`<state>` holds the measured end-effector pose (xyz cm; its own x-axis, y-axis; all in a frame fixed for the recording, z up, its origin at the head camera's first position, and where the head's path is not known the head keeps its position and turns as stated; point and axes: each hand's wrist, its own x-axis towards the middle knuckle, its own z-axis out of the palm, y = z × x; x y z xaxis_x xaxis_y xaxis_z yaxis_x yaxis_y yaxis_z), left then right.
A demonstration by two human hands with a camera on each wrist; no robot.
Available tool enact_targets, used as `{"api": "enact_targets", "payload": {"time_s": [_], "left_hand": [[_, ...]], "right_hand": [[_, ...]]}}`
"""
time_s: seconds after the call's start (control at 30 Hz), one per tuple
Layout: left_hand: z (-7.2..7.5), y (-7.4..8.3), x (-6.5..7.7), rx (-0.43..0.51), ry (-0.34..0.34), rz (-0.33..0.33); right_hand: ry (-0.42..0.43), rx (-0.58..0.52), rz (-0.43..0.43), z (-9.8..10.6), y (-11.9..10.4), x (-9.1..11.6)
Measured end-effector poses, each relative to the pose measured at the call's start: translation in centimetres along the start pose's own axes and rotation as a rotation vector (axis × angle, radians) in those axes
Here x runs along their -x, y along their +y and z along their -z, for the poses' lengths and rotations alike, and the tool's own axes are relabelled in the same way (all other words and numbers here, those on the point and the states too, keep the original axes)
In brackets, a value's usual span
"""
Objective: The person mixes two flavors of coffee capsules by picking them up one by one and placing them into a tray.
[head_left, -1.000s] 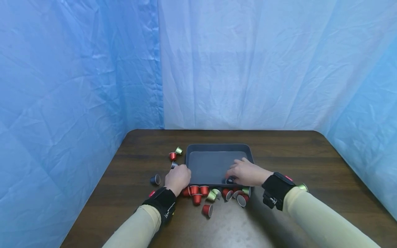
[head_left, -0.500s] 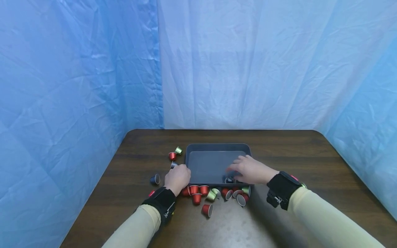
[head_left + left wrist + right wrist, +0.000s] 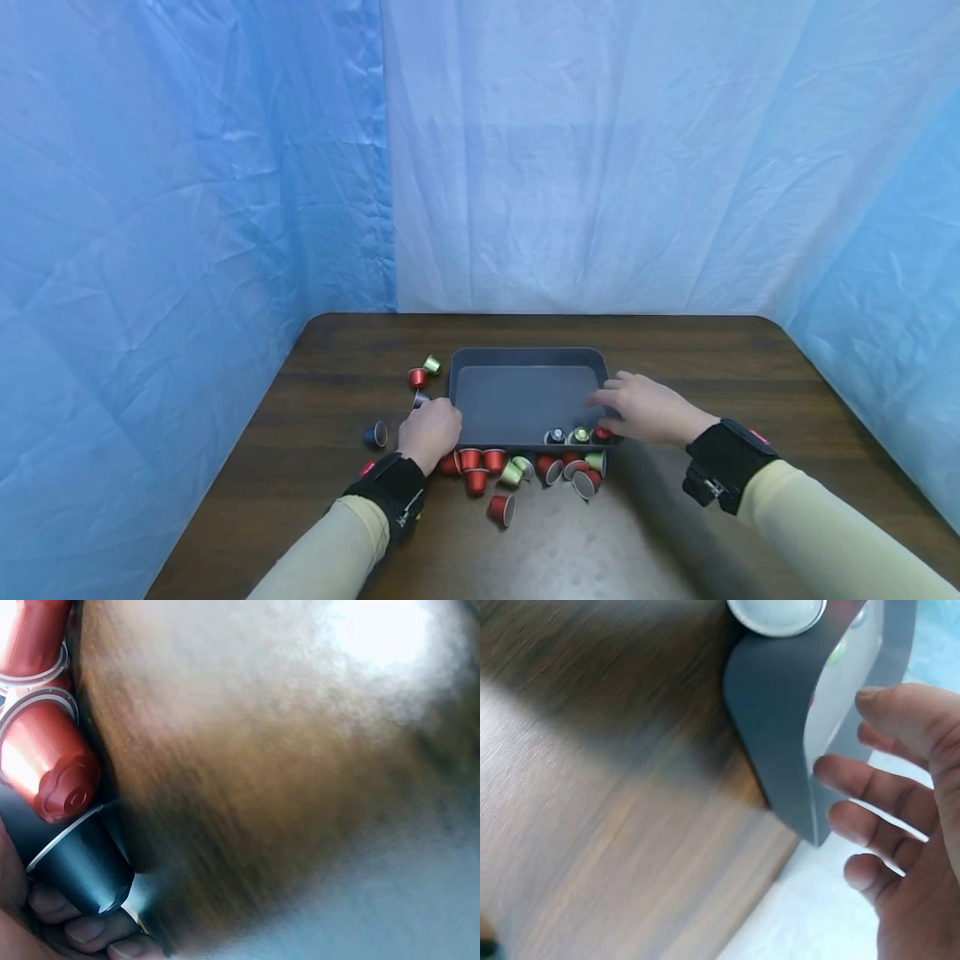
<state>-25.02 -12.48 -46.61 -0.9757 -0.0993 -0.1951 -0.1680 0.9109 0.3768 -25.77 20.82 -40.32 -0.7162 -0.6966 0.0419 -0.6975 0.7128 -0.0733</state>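
Observation:
My left hand is at the near left corner of a dark grey tray, fingers curled. In the left wrist view a dark coffee capsule sits against those curled fingers and the thumb, apparently held; its far side is hidden. My right hand hovers at the tray's near right corner, its thumb and fingers spread apart with nothing between them. Inside the tray, along the front wall, stand a dark capsule, a green capsule and a red capsule, the last beside my right fingertips.
Several red, green and dark capsules lie along the tray's front edge, one red capsule closer to me. Left of the tray are a navy capsule, a red capsule and a green capsule. Blue sheets surround the table.
My right hand has moved off the dark capsule and rightward, its fingers spreading. The row of three capsules in the tray is uncovered. My left hand and the tray have stayed still.

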Motion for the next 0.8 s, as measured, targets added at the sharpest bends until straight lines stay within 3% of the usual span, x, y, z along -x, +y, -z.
{"api": "enact_targets", "payload": {"time_s": [0.4, 0.8], "left_hand": [[0.1, 0.0, 0.0, 0.010, 0.009, -0.007], [0.0, 0.0, 0.0, -0.008, 0.015, -0.023]], "right_hand": [[0.030, 0.001, -0.001, 0.7, 0.8, 0.9], [0.000, -0.026, -0.122, 1.5, 2.2, 3.4]]}}
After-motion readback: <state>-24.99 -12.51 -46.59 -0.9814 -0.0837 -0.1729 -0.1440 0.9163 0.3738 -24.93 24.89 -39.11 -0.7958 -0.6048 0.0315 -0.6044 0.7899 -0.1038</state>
